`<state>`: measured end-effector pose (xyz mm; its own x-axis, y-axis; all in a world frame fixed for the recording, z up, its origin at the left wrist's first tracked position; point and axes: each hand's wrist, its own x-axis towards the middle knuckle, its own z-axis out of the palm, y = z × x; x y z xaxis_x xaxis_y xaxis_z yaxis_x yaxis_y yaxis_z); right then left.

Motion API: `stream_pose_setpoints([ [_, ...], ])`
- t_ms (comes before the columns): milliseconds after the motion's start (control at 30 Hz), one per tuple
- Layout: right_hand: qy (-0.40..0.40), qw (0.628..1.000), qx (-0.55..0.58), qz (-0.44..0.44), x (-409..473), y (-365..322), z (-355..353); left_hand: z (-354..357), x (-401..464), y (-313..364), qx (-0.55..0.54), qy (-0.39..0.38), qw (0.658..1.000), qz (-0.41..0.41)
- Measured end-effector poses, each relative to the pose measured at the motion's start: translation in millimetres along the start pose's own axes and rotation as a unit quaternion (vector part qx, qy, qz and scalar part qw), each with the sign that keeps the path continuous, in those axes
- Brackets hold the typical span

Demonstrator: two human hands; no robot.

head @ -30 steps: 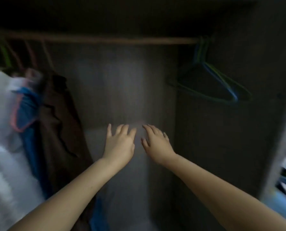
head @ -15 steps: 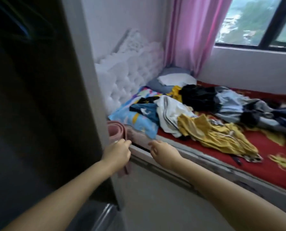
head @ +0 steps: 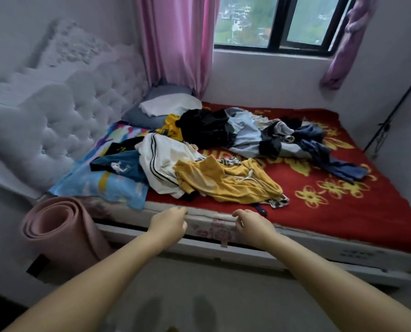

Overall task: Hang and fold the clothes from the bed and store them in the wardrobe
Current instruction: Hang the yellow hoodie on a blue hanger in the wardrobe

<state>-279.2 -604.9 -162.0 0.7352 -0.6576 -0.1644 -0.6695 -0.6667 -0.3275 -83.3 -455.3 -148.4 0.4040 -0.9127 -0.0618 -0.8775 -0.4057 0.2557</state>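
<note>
Red blanket (head: 331,212) with yellow flowers covers the bed (head: 295,254); we use the bed as landmark. We read no legible writing; dark marks on its near rail are too small. On the bed lies a clothes heap (head: 211,159), with one yellow garment (head: 226,183) nearest its near edge. Before that edge we see our left hand (head: 168,224) and right hand (head: 252,226), fingers loosely curled, holding nothing. One rolled pink mat (head: 58,226) stands left of the bed; one window (head: 283,22) is beyond it.
</note>
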Motion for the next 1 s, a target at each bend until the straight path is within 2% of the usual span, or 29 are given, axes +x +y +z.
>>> stream_pose_setpoints([
  [233, -0.003, 0.999, -0.005, 0.038, 94.9, 29.1, -8.3, 10.6, 110.9, -19.1, 0.013, -0.037, 0.999, 0.015],
  [367, -0.034, 0.995, 0.015, 0.090, 162.1, 38.2, -5.5, 12.1, 179.2, -54.3, 0.014, -0.074, 0.997, 0.005],
  [533, -0.075, 0.984, 0.046, 0.156, 206.3, 69.8, 7.3, 22.5, 247.8, -70.9, 0.015, -0.124, 0.992, 0.009],
  [800, -0.095, 0.960, 0.073, 0.253, 260.6, 178.0, 7.0, 66.0, 352.4, -15.9, 0.026, -0.174, 0.983, 0.050],
  [1000, -0.105, 0.948, 0.114, 0.280, 325.7, 275.5, 7.4, 115.2, 468.3, 64.7, 0.028, -0.209, 0.975, 0.069],
])
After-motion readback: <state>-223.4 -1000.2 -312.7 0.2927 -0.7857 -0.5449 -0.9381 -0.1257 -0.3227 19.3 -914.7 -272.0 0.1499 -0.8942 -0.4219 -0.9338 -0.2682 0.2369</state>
